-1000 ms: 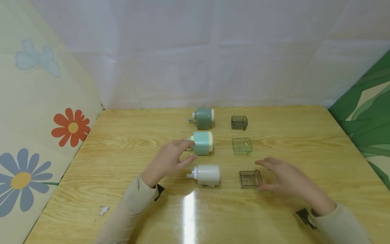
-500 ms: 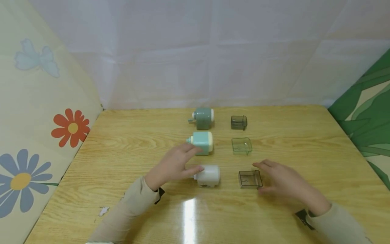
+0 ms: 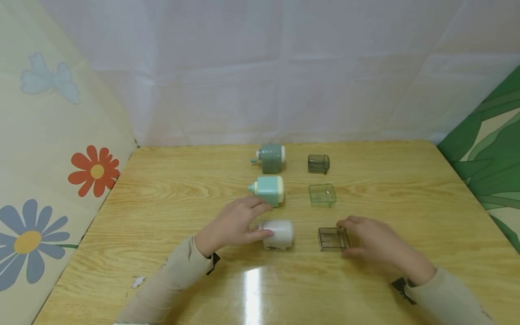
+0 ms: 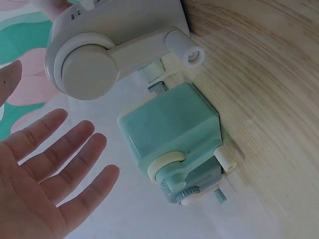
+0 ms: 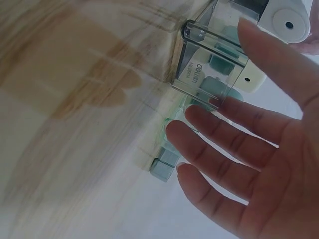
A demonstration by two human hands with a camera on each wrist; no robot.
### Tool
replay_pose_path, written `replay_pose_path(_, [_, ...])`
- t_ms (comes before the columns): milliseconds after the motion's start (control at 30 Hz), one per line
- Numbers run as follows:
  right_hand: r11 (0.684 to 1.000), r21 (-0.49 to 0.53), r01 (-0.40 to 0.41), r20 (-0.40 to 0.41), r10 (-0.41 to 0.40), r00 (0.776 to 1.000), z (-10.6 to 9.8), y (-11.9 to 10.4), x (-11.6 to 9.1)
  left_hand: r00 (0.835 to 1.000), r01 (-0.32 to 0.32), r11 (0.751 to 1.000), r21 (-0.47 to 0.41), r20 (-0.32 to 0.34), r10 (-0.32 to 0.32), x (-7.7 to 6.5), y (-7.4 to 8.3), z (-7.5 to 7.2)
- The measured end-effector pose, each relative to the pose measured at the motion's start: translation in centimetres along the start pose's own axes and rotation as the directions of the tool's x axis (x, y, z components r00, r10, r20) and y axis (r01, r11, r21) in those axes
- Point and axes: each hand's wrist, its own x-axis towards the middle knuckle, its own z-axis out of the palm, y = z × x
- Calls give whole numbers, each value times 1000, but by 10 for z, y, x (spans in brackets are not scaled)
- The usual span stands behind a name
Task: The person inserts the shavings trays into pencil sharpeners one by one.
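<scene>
A white crank pencil sharpener (image 3: pixel 278 234) lies nearest on the table, its crank in full view to the left wrist camera. My left hand (image 3: pixel 235 225) hovers by its crank end, fingers spread and straight; the left wrist view shows a gap between hand and sharpener. Behind it stand a mint sharpener (image 3: pixel 268 189) and a dark green sharpener (image 3: pixel 271 158). To the right, a clear smoky shavings drawer (image 3: pixel 333 239) lies in line with the white one. My right hand (image 3: pixel 378 241) is at its right side, thumb and fingers extended around it; whether they touch it I cannot tell.
A clear green drawer (image 3: pixel 322 195) and a dark smoky drawer (image 3: pixel 318 163) lie in a column behind the nearest drawer. White cloth (image 3: pixel 260 72) hangs along the table's back edge. A torn white scrap (image 3: pixel 138 282) marks the wooden tabletop (image 3: pixel 195 171) at front left.
My left hand has moved down and right from the mint sharpener to the white one. My right hand has shifted slightly left, closer around the smoky drawer. The sharpeners and drawers stay put.
</scene>
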Motion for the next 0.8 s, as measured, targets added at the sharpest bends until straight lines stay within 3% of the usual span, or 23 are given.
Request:
replay_pose_path(167, [1000,-2,2,20,-2,1000,0,-1,1,1000,4,1000,4,3,-4,0,1,3])
replay_pose_path(467, [1000,2,-8,37,7,999,0,-2,2,998,10,1000,-23,65,-8,0,4,6])
replay_pose_path(800, [1000,14,11,39,-11,999,0,-5,5,999,-7,1000,-25,50,8,0,5,9])
